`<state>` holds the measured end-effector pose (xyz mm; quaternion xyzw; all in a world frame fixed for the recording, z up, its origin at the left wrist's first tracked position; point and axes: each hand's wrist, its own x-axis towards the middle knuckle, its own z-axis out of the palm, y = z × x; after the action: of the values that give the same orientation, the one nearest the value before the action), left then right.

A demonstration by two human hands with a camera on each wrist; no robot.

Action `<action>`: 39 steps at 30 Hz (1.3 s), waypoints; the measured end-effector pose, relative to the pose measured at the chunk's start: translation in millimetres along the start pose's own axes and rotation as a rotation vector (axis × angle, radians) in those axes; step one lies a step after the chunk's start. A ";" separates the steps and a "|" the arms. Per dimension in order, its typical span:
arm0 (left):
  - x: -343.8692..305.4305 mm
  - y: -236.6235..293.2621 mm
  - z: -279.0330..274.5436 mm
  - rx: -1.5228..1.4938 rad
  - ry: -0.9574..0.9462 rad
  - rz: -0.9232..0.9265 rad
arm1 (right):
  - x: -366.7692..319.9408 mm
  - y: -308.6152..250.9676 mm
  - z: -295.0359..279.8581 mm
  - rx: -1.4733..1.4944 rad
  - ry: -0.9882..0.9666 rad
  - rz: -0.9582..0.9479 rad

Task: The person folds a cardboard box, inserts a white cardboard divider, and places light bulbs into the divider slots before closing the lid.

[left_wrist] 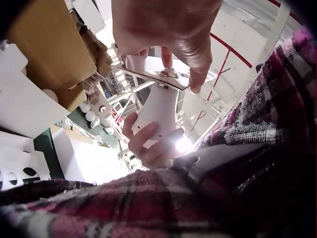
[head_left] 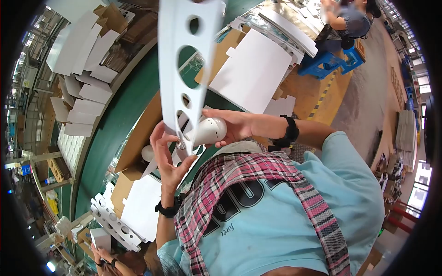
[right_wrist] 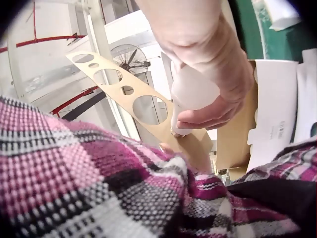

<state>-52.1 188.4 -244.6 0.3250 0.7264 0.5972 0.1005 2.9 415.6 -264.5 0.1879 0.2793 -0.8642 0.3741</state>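
Note:
A long white panel (head_left: pixel 170 69) with round holes stands up from the hands; its other face looks tan in the right wrist view (right_wrist: pixel 116 94). My left hand (head_left: pixel 168 154) grips its lower end between thumb and fingers, beside a small metal fitting (left_wrist: pixel 169 73). My right hand (head_left: pixel 237 126) has its fingers curled round a white bulb-shaped piece (head_left: pixel 212 131), whose narrow end meets the panel at that fitting. In the left wrist view this piece (left_wrist: pixel 158 111) hangs under the panel (left_wrist: pixel 143 65). The right palm hides part of it.
An open cardboard box (head_left: pixel 133 142) with white round pieces stands beyond the hands on a green surface (head_left: pixel 110 119). White flat cartons (head_left: pixel 253 69) lie at the upper right, more holed panels (head_left: pixel 115 223) at the lower left. Other people (head_left: pixel 108 257) are at the edges.

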 end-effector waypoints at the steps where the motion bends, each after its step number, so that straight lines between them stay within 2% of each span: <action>1: 1.6 -1.0 -0.3 0.082 -0.030 0.035 | -3.4 -0.3 6.0 0.016 -0.046 -0.009; 3: 7.3 4.2 -0.9 0.206 -0.071 0.066 | 7.5 -0.8 -1.2 0.036 -0.116 0.089; 6: 18.6 14.4 -1.3 0.106 -0.004 0.053 | 17.9 -5.9 -7.4 0.095 -0.252 0.092; 8: 26.3 6.8 -14.5 0.467 0.110 0.202 | 22.1 -21.9 10.0 0.086 -0.194 0.072; 9: 29.9 1.5 -15.7 0.459 0.174 0.199 | 29.2 -29.0 14.0 0.045 -0.211 0.081; 10: 39.1 10.3 -13.1 0.456 0.117 0.217 | 24.0 -40.1 13.5 0.011 -0.232 0.094; 11: 39.9 1.3 -18.4 0.237 0.132 0.091 | 32.2 -54.2 12.0 -0.112 -0.305 0.118; 13: 49.2 -2.0 -27.4 0.228 0.222 0.039 | 41.6 -86.7 5.7 -0.358 -0.386 0.153; 14: 52.6 -7.6 -33.9 0.211 0.283 0.036 | 38.9 -107.9 5.3 -0.518 -0.269 0.110; 16: 59.2 -2.9 -47.9 0.260 0.357 0.030 | 70.3 -157.4 -49.7 -0.811 -0.127 -0.101; 18: 65.3 -1.8 -65.0 0.332 0.421 0.038 | 85.1 -209.4 -111.9 -1.011 0.245 -0.445; 19: 66.0 -2.6 -70.3 0.323 0.453 -0.003 | 88.4 -241.9 -124.5 -1.498 0.506 -0.295; 21: 72.6 5.3 -78.3 0.393 0.466 -0.133 | 115.0 -265.5 -180.3 -1.874 0.812 -0.622; 23: 80.6 7.4 -79.1 0.388 0.484 -0.174 | 153.9 -290.1 -228.0 -2.023 0.886 -0.749; 24: 86.1 11.0 -73.2 0.393 0.498 -0.200 | 163.4 -302.4 -237.6 -2.093 0.910 -0.819; 25: 83.4 4.7 -81.4 0.377 0.480 -0.227 | 178.7 -308.4 -242.8 -2.212 0.997 -0.749; 28: 86.1 2.7 -84.7 0.349 0.453 -0.302 | 218.1 -326.4 -250.3 -2.412 1.134 -0.928; 29: 80.6 -3.9 -89.4 0.355 0.442 -0.277 | 227.9 -329.9 -252.0 -2.429 1.103 -0.790; 32: 90.0 0.3 -87.0 0.349 0.355 -0.321 | 237.8 -327.7 -252.1 -2.451 1.232 -0.692; 36: 83.7 -18.1 -88.2 0.177 0.431 -0.441 | 248.7 -303.4 -212.3 -2.302 1.383 -0.574; 39: 93.1 -15.5 -79.8 0.141 0.409 -0.449 | 270.0 -299.9 -215.6 -2.343 1.237 -0.908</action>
<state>-171.7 178.3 -215.3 0.0357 0.8248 0.5612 0.0590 -372.8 573.0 -472.8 0.0105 0.9827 0.0458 -0.1794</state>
